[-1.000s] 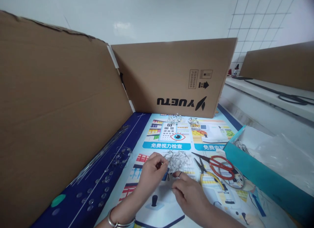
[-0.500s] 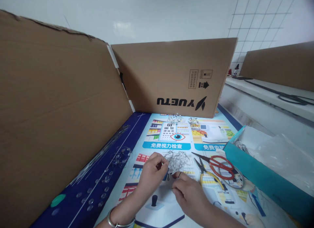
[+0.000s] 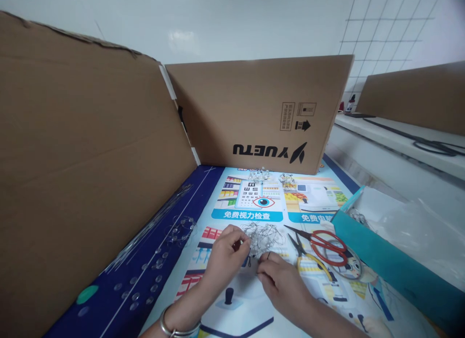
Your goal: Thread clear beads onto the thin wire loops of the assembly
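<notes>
My left hand point(image 3: 228, 253) is closed in a pinch, thumb against the forefinger, over the printed sheet. A silver bangle point(image 3: 179, 331) circles that wrist. Lower and to the right, my right hand point(image 3: 281, 276) is also closed, its fingertips pressed together and a dark ring on one finger. What either hand pinches is too fine to make out. Just beyond the fingertips lies a tangle of thin wire with clear beads point(image 3: 263, 236). Beside the right hand are pliers with yellow handles point(image 3: 313, 261) and red-handled scissors point(image 3: 329, 248), partly over a round spool point(image 3: 354, 266).
Cardboard panels point(image 3: 254, 105) stand at the back and left. Loose clear discs point(image 3: 158, 265), straight wires point(image 3: 152, 226) and a green oval point(image 3: 87, 294) lie on the blue left strip. At right stands a teal box point(image 3: 392, 260) holding plastic bags. More beaded clusters point(image 3: 259, 175) sit at the back.
My right hand has shifted slightly to the right, away from the left. The left hand stays nearly where it was, still pinched.
</notes>
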### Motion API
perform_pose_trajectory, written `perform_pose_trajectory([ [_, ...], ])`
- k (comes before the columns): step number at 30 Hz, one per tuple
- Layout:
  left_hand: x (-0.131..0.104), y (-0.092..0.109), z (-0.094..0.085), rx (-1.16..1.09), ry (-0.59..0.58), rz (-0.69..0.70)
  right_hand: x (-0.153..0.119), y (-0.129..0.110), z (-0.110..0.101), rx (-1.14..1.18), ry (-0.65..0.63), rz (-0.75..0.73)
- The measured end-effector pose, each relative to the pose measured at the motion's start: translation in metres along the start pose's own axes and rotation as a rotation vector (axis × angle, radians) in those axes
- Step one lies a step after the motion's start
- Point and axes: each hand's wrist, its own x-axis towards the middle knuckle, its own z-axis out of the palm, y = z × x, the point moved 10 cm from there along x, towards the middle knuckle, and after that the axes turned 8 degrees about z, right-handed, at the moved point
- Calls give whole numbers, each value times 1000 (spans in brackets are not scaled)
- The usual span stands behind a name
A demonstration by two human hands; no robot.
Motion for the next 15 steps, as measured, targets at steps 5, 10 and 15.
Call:
perform_pose_trajectory([
  [5, 0, -2, 1, -9, 11, 12, 2, 1, -3, 65, 8, 2],
  [10, 1, -2, 1, -20, 9, 17, 2, -1, -8, 137, 38, -24],
  [15, 1, -3, 1, -17, 7, 14, 3, 0, -13, 214, 76, -39],
])
